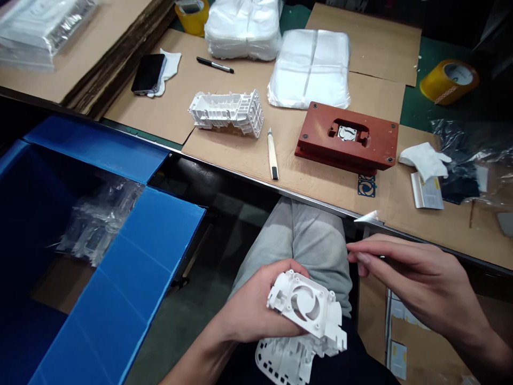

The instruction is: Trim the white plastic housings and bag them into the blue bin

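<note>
My left hand [256,307] is wrapped round a white moulded plastic part [306,313] with a round fan-like opening, held over my lap. My right hand [409,275] hovers to its right, fingers pressed together on a thin object that I cannot make out. A second white plastic part [227,112] lies on the cardboard-covered bench [224,69]. A red-brown fixture block [348,138] with a cut-out pocket sits to its right, and a slim utility knife [272,155] lies between them.
An open blue corrugated box [120,278] with bagged parts [96,219] stands at my left. On the bench lie stacks of clear bags [310,67], a phone [148,74], a black marker [214,64], yellow tape rolls [449,80], a white glove [425,159].
</note>
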`<state>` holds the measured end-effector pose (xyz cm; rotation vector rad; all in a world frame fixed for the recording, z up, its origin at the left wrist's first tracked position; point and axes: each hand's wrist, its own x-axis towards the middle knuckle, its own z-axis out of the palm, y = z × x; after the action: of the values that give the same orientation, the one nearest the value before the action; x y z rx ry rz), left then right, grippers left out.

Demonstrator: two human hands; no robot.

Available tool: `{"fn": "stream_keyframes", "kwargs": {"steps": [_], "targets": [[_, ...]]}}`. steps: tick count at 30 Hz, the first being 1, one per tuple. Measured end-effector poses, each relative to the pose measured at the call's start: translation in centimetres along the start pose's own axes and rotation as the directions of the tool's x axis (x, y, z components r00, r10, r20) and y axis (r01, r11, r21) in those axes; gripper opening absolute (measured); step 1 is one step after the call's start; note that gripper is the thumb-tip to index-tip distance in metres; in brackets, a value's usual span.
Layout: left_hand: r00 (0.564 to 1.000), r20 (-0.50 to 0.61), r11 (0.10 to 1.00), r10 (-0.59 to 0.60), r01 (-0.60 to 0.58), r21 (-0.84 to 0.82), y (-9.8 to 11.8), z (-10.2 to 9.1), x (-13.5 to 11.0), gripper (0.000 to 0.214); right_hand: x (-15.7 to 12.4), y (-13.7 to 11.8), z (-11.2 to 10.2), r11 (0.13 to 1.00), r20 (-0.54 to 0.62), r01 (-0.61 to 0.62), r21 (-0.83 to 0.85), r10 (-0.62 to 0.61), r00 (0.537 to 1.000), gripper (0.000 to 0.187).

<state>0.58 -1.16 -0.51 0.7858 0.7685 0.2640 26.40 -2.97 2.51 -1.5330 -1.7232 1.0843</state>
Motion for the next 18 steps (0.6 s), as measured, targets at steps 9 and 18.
{"fn": "stream_keyframes", "kwargs": {"steps": [9,18], "targets": [[0.985,-0.031,0.984,0.167,-0.165,0.069,1.0,-0.3,-0.5,0.051,-2.5,2.4,2.1,0.938,-0.224,-0.298,0.177,0.333,0.916,0.019],[0.981,-0.001,0.943,0.196,-0.188,0.274,1.2,-0.4,-1.1,0.044,-1.5,0.0,1.7,0.981,-0.164,-0.097,0.167,0.124,0.979,0.024]]}}
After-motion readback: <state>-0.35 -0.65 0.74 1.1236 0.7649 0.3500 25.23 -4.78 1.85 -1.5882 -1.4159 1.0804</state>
